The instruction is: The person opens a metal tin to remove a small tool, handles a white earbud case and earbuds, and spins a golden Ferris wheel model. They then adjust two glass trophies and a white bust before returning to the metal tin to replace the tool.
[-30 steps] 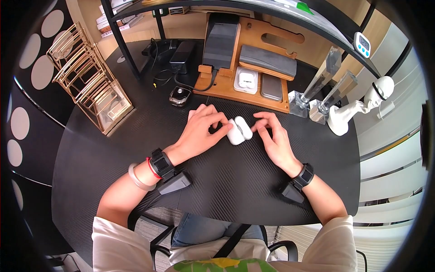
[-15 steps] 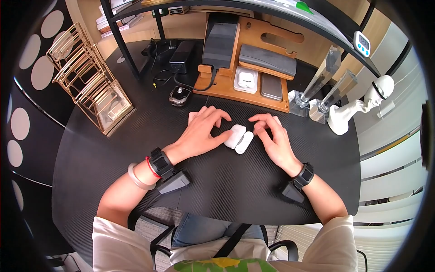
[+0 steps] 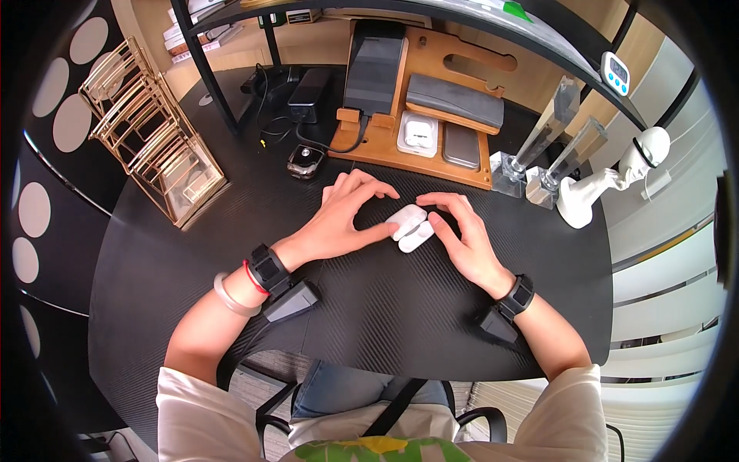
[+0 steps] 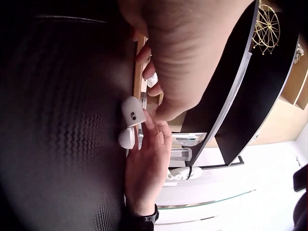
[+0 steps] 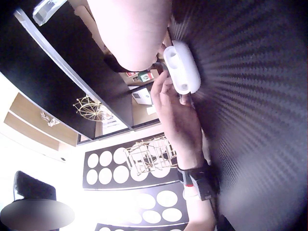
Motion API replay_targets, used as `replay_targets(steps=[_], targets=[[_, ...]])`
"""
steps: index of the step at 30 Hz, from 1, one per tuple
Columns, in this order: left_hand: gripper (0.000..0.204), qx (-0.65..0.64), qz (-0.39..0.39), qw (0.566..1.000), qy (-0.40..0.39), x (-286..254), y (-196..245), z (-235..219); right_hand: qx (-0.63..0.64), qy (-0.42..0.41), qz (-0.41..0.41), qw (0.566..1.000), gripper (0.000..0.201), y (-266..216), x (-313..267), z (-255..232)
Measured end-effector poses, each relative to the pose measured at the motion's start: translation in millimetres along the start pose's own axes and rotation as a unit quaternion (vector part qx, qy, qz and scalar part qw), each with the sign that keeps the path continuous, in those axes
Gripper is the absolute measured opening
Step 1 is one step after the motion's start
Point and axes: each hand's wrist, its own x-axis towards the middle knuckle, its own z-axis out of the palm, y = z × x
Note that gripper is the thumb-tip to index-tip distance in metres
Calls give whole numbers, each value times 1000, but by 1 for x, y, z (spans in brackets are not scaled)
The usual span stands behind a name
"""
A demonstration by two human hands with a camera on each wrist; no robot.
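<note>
Head view: the left hand (image 3: 339, 219) is held with fingers spread, its thumb set against the left side of a white earbud case (image 3: 408, 219), its index finger raised apart from the thumb. The right hand (image 3: 467, 245) is likewise held with index finger and thumb parted, the thumb placed at the case's right side, though whether contact is made there cannot quite be told. The case is thus framed between both thumbs, over the black tabletop (image 3: 369, 323). From the front edge it is separated by a broad stretch of dark surface; beyond the fingertips, the wooden stand (image 3: 385, 152) is found nearer. The rounded lid is opened, two hollows being shown inside by the right wrist view, and a small dark mark on the outside by the left wrist view
</note>
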Motion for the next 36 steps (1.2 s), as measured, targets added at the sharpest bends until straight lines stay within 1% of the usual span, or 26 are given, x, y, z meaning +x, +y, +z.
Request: replay_targets(steps=[1,2,3,4,6,7,9,11,13,14,15,17,18,19,21,22,24,25,26,27,28,30,31,33,35,36], targets=[[37,-11,7,1000,11,0,-2,0,0,0,0,1000,29,0,0,0],[22,-39,11,999,34,1,-5,2,-52,20,-32,998,26,-2,-1,-1],[22,-39,11,999,34,1,-6,1,-104,39,-64,992,24,-3,-1,-1],[21,-51,3,998,26,1,-6,0,-104,39,-64,992,24,-4,-1,-2],[23,-63,-5,998,17,1,-4,-1,-168,60,-97,979,19,-7,-2,-2],[25,-62,-3,998,19,1,-3,-1,-168,59,-96,979,19,-7,-2,-3],[27,-60,-2,998,20,1,-1,-3,-229,42,-116,966,18,-6,-3,-4],[26,-45,-32,998,-13,1,0,-7,-233,49,-122,964,20,-9,-4,-3],[28,-36,-34,999,-12,2,-3,-5,-236,57,-128,961,22,-12,-4,-1],[32,-26,-35,999,-11,2,-4,-5,-198,64,-107,972,24,-13,-3,0],[32,-25,-36,999,-10,1,-2,-4,-159,71,-85,981,27,-14,-3,1],[50,36,15,999,-20,-1,3,-2,-148,74,-81,983,29,-13,-2,1],[65,62,30,996,-48,-1,7,-4,-137,78,-76,985,31,-12,-2,0],[69,81,83,992,-46,-1,6,0,-137,78,-77,985,31,-10,-2,0],[72,77,144,986,-43,0,3,7,-131,87,-64,985,31,-5,-2,1],[72,77,144,986,-43,0,1,10,-133,92,-67,984,31,-3,-2,1],[73,57,122,988,-72,-1,-3,13,-130,92,-65,985,30,-2,-3,1],[73,57,122,988,-72,-1,-2,12,-127,91,-63,986,29,-1,-3,2],[74,45,103,991,-67,0,-1,10,-127,92,-63,986,29,-1,-3,2],[74,32,84,994,-61,1,0,8,-109,83,-45,990,28,0,-3,3],[74,33,84,994,-61,1,3,4,-90,75,-28,993,28,0,-4,3],[73,63,26,998,2,2,9,-4,-83,75,-27,993,28,1,-4,3],[69,78,12,995,66,4,2,-4,-76,76,-26,994,28,1,-3,3],[65,114,-36,969,216,9,-17,-9,-76,72,-25,994,27,1,-3,3],[63,158,-73,933,315,11,-41,-18,-77,72,-21,994,27,1,-2,3],[64,164,-100,924,330,9,-51,-22,-73,69,-22,995,27,1,-3,4]])
